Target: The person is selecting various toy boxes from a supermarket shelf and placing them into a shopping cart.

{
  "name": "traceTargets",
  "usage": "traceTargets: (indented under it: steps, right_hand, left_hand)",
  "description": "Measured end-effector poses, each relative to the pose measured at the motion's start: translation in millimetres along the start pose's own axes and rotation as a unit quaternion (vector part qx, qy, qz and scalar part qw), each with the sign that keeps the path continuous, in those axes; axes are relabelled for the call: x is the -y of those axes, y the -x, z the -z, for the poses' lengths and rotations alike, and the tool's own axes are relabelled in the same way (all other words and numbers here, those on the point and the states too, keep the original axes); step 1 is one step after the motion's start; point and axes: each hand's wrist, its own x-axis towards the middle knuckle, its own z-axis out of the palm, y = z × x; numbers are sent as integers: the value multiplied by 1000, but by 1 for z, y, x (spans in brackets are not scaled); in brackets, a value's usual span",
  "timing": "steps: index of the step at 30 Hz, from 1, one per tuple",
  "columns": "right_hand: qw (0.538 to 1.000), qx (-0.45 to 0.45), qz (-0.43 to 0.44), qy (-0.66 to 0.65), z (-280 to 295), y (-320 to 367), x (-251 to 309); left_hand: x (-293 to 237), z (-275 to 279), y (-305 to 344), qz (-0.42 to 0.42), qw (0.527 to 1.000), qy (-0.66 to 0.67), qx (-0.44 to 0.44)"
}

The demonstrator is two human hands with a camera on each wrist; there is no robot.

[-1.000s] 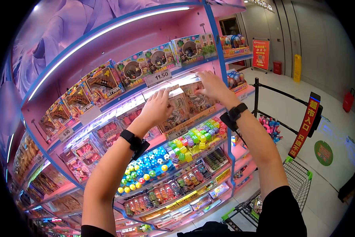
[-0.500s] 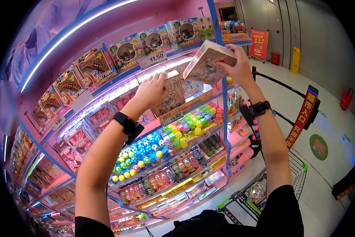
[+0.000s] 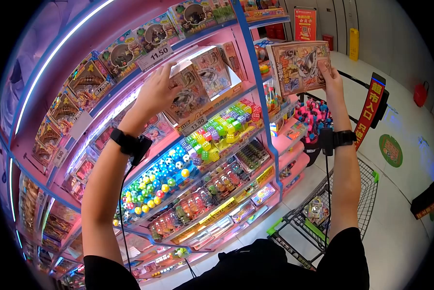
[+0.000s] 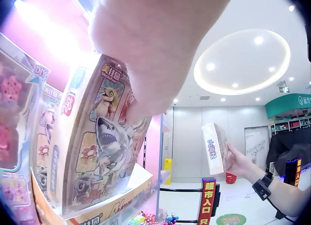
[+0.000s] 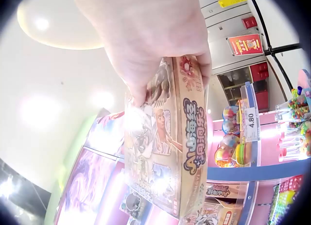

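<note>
**Boxed toy held up beside the shelves**

The right hand (image 3: 333, 79) has its fingers grasping a picture box (image 3: 299, 67), thumb on the front, lifted clear to the right of the pink shelf (image 3: 249, 88). The left hand (image 3: 156, 92) touches a shark box (image 3: 189, 89) standing on that shelf; whether its fingers grip, I can't tell. Colourful dice (image 3: 226, 130) lie below. Beyond the raised box stands a red sign (image 3: 305, 24).
</note>
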Motion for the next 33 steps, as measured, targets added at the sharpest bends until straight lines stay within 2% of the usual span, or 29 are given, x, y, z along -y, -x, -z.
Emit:
traceTargets:
  steps: [5, 9, 13, 14, 15, 17, 20, 23, 27, 28, 29, 31, 33]
  right_hand:
    - [1000, 21, -3, 1, 8, 7, 1]
    - [1000, 9, 28, 10, 16, 5, 2]
    - [999, -2, 27, -16, 15, 16, 12]
    - [1000, -1, 29, -12, 17, 16, 10]
    - [999, -3, 33, -5, 22, 15, 9]
    - [1000, -13, 26, -8, 30, 14, 7]
    - [1000, -10, 14, 5, 36, 14, 5]
    - [1000, -2, 15, 7, 37, 13, 5]
    - [1000, 23, 7, 3, 31, 19, 9]
    - [999, 33, 5, -2, 29, 21, 7]
    - [999, 43, 5, -6, 25, 22, 7]
    - [998, 66, -8, 12, 19, 29, 8]
    - [996, 84, -12, 18, 12, 34, 7]
  left_hand:
    - [-10, 14, -1, 21, 999, 24, -6]
    - [-25, 19, -5, -59, 996, 26, -69]
    - [-37, 30, -7, -158, 970, -77, -169]
    - [-44, 35, -8, -141, 971, -76, -179]
    - [-44, 40, -11, -171, 961, -78, -201]
    - [-50, 46, -8, -59, 985, 69, -145]
    - [-46, 55, -11, -67, 977, 146, -141]
    - [-40, 59, -12, -95, 974, 140, -147]
    - [-37, 59, -7, -71, 984, 117, -111]
    - [-38, 57, -5, -84, 986, 83, -119]
    - [-40, 58, -4, -153, 978, -7, -141]
    - [-42, 52, -5, -211, 964, -54, -154]
    - [-41, 42, -7, -195, 972, -32, -125]
